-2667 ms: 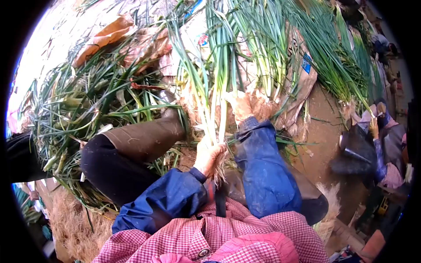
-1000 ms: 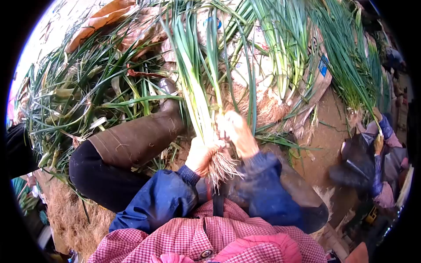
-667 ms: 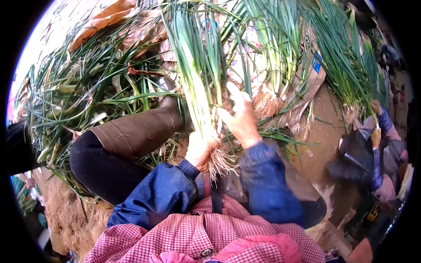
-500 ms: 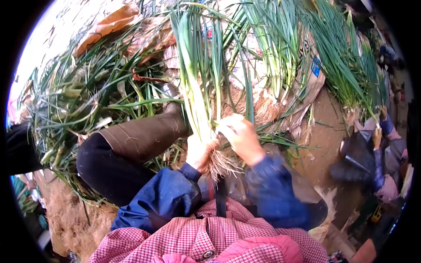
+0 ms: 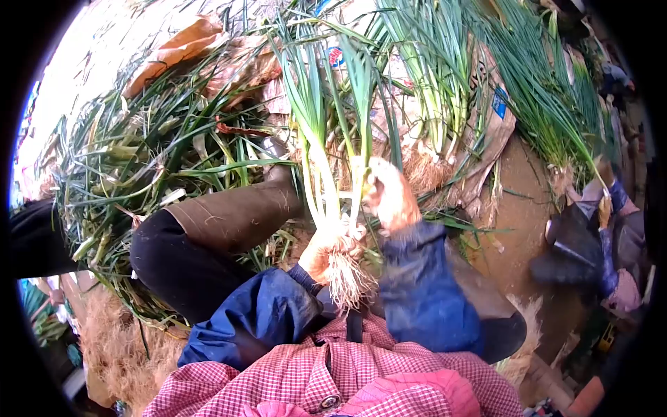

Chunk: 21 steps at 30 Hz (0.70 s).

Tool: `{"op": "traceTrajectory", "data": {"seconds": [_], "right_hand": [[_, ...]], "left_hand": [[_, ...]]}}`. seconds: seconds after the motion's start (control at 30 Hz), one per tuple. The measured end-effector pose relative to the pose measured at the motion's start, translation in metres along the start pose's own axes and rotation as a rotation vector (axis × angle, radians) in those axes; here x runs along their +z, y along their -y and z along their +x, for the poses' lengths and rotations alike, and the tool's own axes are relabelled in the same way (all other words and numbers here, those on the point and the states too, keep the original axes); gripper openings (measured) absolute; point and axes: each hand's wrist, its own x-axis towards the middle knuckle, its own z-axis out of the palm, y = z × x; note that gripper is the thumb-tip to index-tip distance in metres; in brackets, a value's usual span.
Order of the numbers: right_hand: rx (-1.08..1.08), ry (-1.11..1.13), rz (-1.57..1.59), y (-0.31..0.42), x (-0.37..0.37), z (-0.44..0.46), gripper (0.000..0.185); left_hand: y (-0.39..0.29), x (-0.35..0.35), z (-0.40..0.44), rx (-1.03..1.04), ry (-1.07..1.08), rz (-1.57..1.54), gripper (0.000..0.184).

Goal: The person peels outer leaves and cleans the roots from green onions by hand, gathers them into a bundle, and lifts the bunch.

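Note:
My left hand is closed around the lower ends of several green onions, just above their pale stringy roots. Their white stalks fan apart upward into long green leaves. My right hand is beside the right-hand stalk, its fingers curled in toward it. Slight blur hides whether a leaf or outer skin is between those fingers. Both hands are over the gap between my bent knees.
Loose leaves and trimmings are heaped on the left by my brown boot. Rooted green onions lie on sacking ahead, with a larger pile to the right. Another person's arm is at far right. Cut roots lie lower left.
My right hand has risen and moved slightly right from low on the stalks. The held green onions have spread into separate stalks, and my left hand has dropped a little.

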Motion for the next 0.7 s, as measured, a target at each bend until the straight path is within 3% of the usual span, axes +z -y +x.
{"op": "traceTrajectory", "data": {"seconds": [0.03,0.1,0.17,0.2,0.23,0.3,0.37,0.4,0.43,0.47,0.5,0.57,0.6,0.67,0.7], "right_hand": [[-0.345,0.122,-0.598,-0.016,-0.024,-0.005,0.021],[-0.301,0.017,-0.912,-0.035,-0.047,-0.036,0.017],[0.052,-0.282,-1.196,-0.044,-0.07,-0.064,0.014],[0.039,-0.341,-1.783,-0.04,-0.077,-0.068,0.013],[0.059,-0.358,-1.626,-0.033,-0.081,-0.075,0.015],[-0.084,-0.331,-0.943,-0.02,-0.055,-0.062,0.021],[-0.231,-0.195,-0.674,-0.014,-0.022,-0.039,0.021],[-0.215,-0.073,-0.746,-0.019,-0.023,-0.027,0.02],[-0.338,-0.009,-1.038,-0.022,-0.024,-0.024,0.016],[-0.431,-0.1,-1.195,-0.023,-0.016,-0.032,0.014],[-0.358,-0.015,-1.223,-0.025,-0.02,-0.043,0.014],[-0.076,-0.076,-0.734,-0.021,-0.031,-0.065,0.014],[-0.261,-0.186,-0.85,-0.016,-0.033,-0.059,0.013],[-0.291,-0.272,-0.505,-0.006,-0.024,-0.033,0.017],[-0.327,-0.213,-0.599,-0.013,-0.03,0.0,0.02]], "left_hand": [[0.002,0.002,0.001,0.024,-0.017,0.019,0.03],[0.002,-0.004,0.006,0.027,-0.021,0.069,0.026],[-0.002,-0.015,0.009,-0.003,0.004,0.152,0.033],[-0.003,-0.017,0.012,0.001,0.016,0.179,0.034],[-0.004,-0.019,0.015,0.002,0.019,0.178,0.034],[0.0,-0.013,0.013,-0.002,-0.036,0.263,0.032],[0.006,-0.014,0.016,-0.006,-0.096,0.339,0.027],[0.006,-0.013,0.019,0.028,-0.064,0.367,0.025],[0.008,-0.012,0.017,0.084,-0.181,0.342,0.024],[0.003,-0.008,0.016,0.085,-0.2,0.402,0.024],[-0.001,-0.007,0.016,0.08,-0.174,0.367,0.025],[-0.003,-0.017,0.016,0.036,-0.068,0.263,0.027],[-0.001,-0.014,0.015,-0.005,-0.108,0.238,0.029],[0.007,-0.009,0.012,-0.057,-0.107,0.24,0.033],[0.01,-0.013,0.013,-0.103,-0.114,0.257,0.036]]}}
